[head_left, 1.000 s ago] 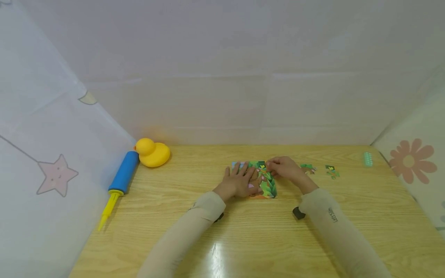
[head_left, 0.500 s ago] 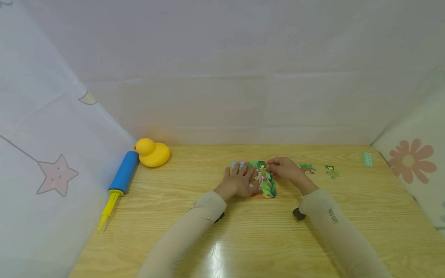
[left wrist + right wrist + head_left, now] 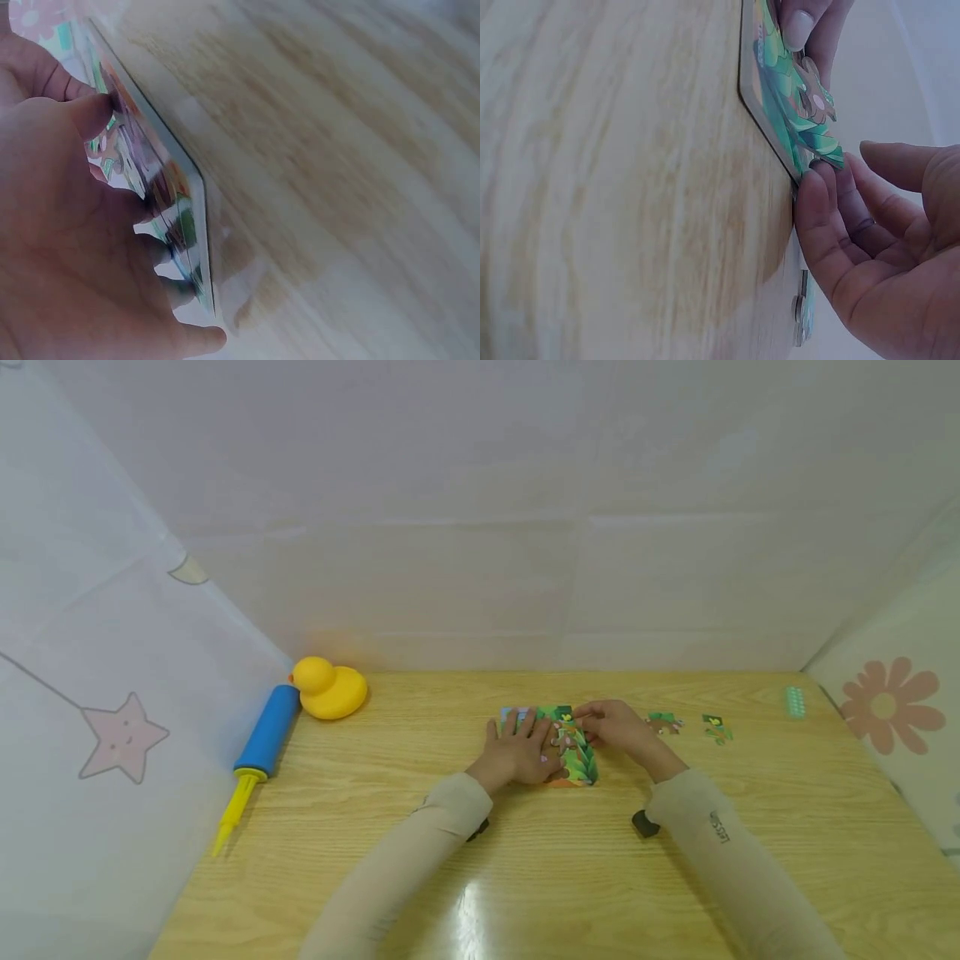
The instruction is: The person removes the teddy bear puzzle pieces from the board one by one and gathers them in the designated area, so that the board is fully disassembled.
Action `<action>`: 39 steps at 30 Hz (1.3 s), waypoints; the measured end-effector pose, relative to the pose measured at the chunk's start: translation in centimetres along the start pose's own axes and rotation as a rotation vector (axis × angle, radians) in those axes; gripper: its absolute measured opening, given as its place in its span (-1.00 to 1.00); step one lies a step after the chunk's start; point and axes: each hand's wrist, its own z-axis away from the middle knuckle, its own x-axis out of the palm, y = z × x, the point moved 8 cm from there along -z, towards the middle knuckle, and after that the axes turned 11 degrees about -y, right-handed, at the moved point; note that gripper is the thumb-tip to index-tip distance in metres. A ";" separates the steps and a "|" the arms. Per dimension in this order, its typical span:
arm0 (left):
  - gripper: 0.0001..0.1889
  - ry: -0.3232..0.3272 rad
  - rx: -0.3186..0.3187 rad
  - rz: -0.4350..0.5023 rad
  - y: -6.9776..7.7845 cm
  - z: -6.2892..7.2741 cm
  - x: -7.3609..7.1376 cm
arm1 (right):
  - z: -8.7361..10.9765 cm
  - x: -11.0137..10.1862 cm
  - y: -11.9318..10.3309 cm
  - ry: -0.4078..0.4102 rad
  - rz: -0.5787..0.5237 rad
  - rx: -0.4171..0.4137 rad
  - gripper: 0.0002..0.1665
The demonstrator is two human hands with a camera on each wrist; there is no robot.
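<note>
A small jigsaw puzzle [image 3: 582,770] in a thin flat board lies on the table, with animals and leaves printed on it. My left hand [image 3: 517,758] spreads its fingers flat across the puzzle's left part, hiding much of it. In the left wrist view, its fingertips [image 3: 154,247] rest on the pieces close to the board's edge. At the puzzle's far right side, my right hand [image 3: 617,727] curls its fingers round the edge of a puzzle piece. The right wrist view shows the leafy piece [image 3: 817,139] tilted up, fingertips [image 3: 816,187] at its edge, thumb [image 3: 896,161] apart.
Two loose puzzle pieces, one brown and green [image 3: 664,723] and one green [image 3: 717,729], lie to the right. Farther right is a small pale green object [image 3: 795,702]. A yellow rubber duck [image 3: 330,689] and a blue hand pump [image 3: 268,731] stand at the left. Pale cloth walls [image 3: 480,602] border the table.
My left hand's fingers have shifted slightly, and a little more of the puzzle's middle shows beside them. My right hand stays at the far right corner, almost still.
</note>
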 end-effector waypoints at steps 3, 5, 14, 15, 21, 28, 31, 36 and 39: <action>-0.15 -0.008 0.006 0.014 0.0 -0.1 0.0 | 0.0 0.0 0.0 0.001 -0.009 -0.001 -0.53; -0.15 -0.012 0.013 0.027 0.0 -0.2 0.1 | 0.1 0.1 -0.1 0.001 -0.014 -0.005 -0.53; -0.15 -0.015 0.037 0.062 -0.1 -0.3 0.0 | -0.1 0.2 -0.2 0.004 -0.020 -0.014 -0.53; -0.15 -0.015 0.041 0.064 -0.1 -0.3 -0.1 | -0.1 0.2 -0.2 0.009 -0.022 -0.012 -0.53; -0.17 -0.013 0.049 0.078 0.0 -0.3 -0.1 | 0.1 0.2 -0.3 0.003 -0.047 -0.039 -0.52; -0.17 -0.006 0.033 0.079 -0.1 -0.3 -0.1 | 0.3 0.3 -0.4 -0.019 -0.049 -0.031 -0.51; -0.21 -0.002 0.031 0.079 -0.1 -0.4 0.0 | 0.1 0.3 -0.3 -0.024 -0.043 -0.016 -0.51; -0.29 0.016 0.034 0.071 0.1 -0.2 -0.2 | 0.2 0.3 -0.2 -0.010 -0.045 0.009 -0.51; -0.27 0.032 0.033 0.048 0.0 -0.1 -0.2 | 0.3 0.4 -0.2 -0.004 -0.037 0.010 -0.51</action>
